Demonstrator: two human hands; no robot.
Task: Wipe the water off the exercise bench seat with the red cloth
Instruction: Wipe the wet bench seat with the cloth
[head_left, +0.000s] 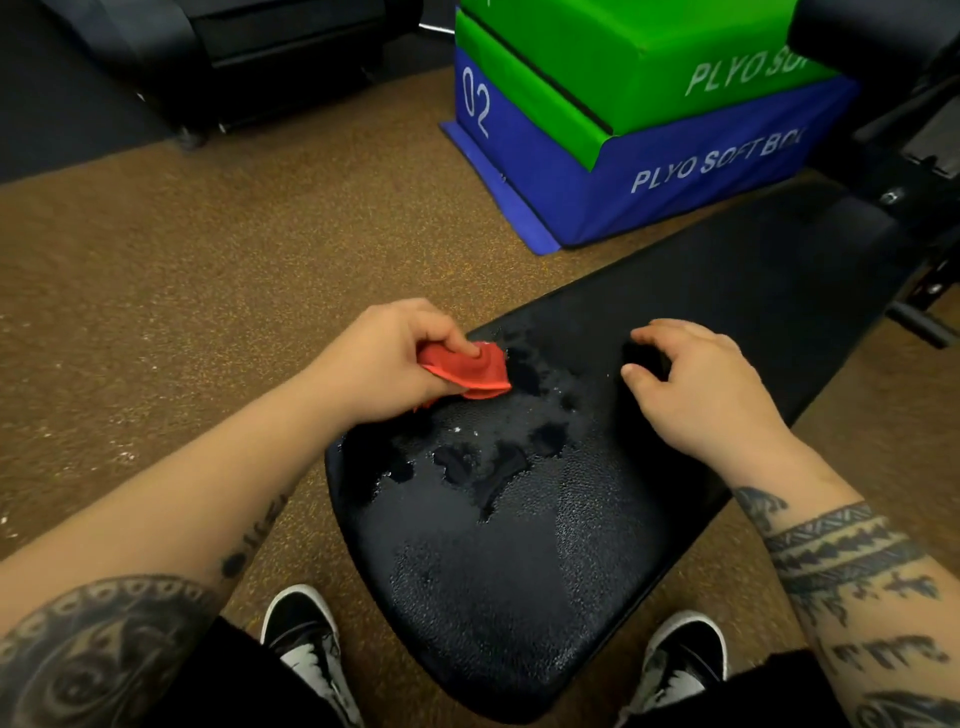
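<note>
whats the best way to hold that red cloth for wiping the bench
Take the red cloth by its bunched near-left end, coming from the bench's left edge, as the left hand does. That leaves the loose flap pointing toward the water on the seat, free to press flat.

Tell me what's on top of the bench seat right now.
Water lies pooled across the bench seat. The right hand hovers or rests over the far side; anything under it is hidden. The left hand holds the red cloth at the edge.
</note>
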